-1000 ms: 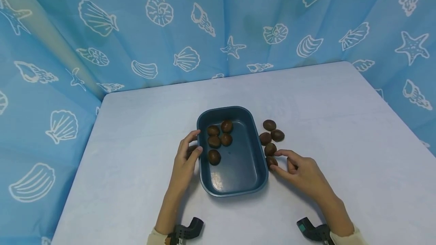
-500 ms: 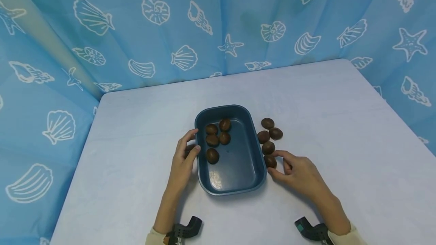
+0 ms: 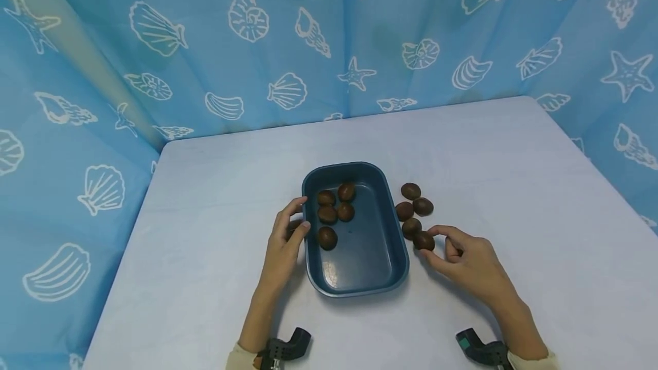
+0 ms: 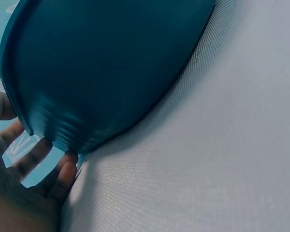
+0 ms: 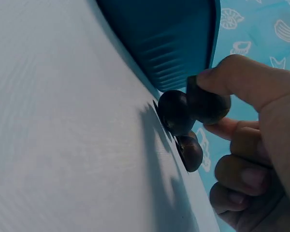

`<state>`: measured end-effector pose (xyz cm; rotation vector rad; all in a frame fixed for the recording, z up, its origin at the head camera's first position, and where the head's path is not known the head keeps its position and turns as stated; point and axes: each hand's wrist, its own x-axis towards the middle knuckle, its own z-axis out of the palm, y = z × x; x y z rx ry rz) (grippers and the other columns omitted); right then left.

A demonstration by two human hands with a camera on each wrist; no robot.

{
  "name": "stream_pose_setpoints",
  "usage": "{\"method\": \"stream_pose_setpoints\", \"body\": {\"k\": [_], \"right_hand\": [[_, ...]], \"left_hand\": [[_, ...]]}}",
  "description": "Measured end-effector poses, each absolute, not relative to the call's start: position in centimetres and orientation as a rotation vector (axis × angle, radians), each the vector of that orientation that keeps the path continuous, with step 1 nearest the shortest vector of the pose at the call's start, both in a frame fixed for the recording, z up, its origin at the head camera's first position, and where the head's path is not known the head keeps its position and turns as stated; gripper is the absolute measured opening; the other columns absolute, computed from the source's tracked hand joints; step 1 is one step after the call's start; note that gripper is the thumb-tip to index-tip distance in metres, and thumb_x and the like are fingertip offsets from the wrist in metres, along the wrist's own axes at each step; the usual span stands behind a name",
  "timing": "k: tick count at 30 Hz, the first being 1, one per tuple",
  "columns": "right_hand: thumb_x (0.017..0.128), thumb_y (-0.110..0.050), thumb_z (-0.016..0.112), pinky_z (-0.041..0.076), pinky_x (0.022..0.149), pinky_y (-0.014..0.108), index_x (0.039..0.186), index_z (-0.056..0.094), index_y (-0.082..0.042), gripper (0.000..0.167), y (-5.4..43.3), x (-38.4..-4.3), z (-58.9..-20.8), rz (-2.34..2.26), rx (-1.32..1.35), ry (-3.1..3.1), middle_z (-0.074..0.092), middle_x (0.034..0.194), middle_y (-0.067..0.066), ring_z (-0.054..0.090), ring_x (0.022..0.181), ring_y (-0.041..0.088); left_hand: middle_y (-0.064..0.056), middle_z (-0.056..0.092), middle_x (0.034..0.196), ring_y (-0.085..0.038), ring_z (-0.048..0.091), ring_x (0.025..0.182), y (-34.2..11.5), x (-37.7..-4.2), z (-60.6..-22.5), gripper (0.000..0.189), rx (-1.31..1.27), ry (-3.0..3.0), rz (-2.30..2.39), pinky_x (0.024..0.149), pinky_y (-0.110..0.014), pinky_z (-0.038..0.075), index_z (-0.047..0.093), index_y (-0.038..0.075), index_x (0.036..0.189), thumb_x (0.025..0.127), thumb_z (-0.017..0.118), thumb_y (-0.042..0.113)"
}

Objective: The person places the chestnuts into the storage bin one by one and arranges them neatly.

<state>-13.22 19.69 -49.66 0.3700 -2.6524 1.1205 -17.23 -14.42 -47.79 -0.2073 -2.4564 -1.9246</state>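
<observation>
Brown nut-like piece (image 3: 424,240) is shifting away from tray (image 3: 360,274) | my right hand (image 3: 469,258) is pinching it, leaving four pieces (image 3: 423,206) outside | my left hand (image 3: 284,244) is touching, not gripping, tray

The bench (image 3: 216,198) is white, and its surface shows a fine, cloth-like grain in the wrist views. Its two far corners are rounded. Directly on it stands a blue tray (image 3: 360,258), flat and upright, about in the middle. On the right side of the tray, in the head view, four brown nuts (image 3: 410,190) lie on the bench in a close group; two of them are just beside the tray wall.
</observation>
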Motion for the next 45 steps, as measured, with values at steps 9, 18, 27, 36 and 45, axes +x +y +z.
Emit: {"method": "stream_pose_setpoints", "body": {"k": [9, 18, 27, 36, 45], "right_hand": [[0.08, -0.012, 0.085, 0.038, 0.051, 0.02, 0.108, 0.07, -0.017, 0.032, 19.2, -13.5, -48.6, 1.228, 0.324, -2.562, 0.037, 0.058, -0.011, 0.037, 0.049, 0.004], [0.083, -0.016, 0.083, 0.037, 0.052, 0.025, 0.112, 0.069, -0.02, 0.032, 17.8, -14.0, -47.4, 1.353, 0.367, -2.574, 0.036, 0.06, -0.009, 0.036, 0.052, 0.007], [0.082, -0.015, 0.083, 0.034, 0.046, 0.025, 0.113, 0.069, -0.02, 0.034, 16.3, -15.5, -47.0, 1.352, 0.507, -2.557, 0.034, 0.06, -0.011, 0.032, 0.049, 0.005], [0.086, -0.024, 0.081, 0.037, 0.049, 0.025, 0.116, 0.068, -0.021, 0.033, 14.6, -17.0, -45.4, 1.324, 0.65, -2.597, 0.034, 0.059, -0.012, 0.034, 0.049, 0.005], [0.086, -0.025, 0.081, 0.04, 0.048, 0.025, 0.115, 0.069, -0.016, 0.033, 13.6, -18.5, -44.5, 1.191, 0.75, -2.658, 0.033, 0.057, -0.014, 0.033, 0.046, 0.003]], "left_hand": [[-0.017, 0.046, 0.14, -0.038, 0.054, 0.124, -14.1, -16.8, -46.3, 0.046, -0.215, -2.453, -1.948, 0.103, -0.05, 0.043, 0.047, 0.013, 0.149, 0.103, 0.051, 0.011], [-0.02, 0.045, 0.142, -0.036, 0.054, 0.123, -14.2, -16.8, -46.4, 0.045, -0.207, -2.451, -1.942, 0.103, -0.049, 0.043, 0.048, 0.014, 0.148, 0.103, 0.051, 0.012], [-0.017, 0.047, 0.139, -0.036, 0.056, 0.122, -14.4, -16.7, -46.3, 0.045, -0.191, -2.468, -1.935, 0.102, -0.049, 0.044, 0.048, 0.014, 0.148, 0.103, 0.051, 0.011], [-0.012, 0.046, 0.141, -0.034, 0.054, 0.123, -14.8, -17.4, -48.7, 0.046, -0.159, -2.458, -1.925, 0.104, -0.05, 0.043, 0.048, 0.019, 0.149, 0.103, 0.051, 0.014], [-0.001, 0.048, 0.138, -0.024, 0.057, 0.12, -15.0, -18.1, -49.9, 0.044, -0.21, -2.438, -1.909, 0.102, -0.046, 0.045, 0.048, 0.031, 0.147, 0.103, 0.053, 0.027]]}}
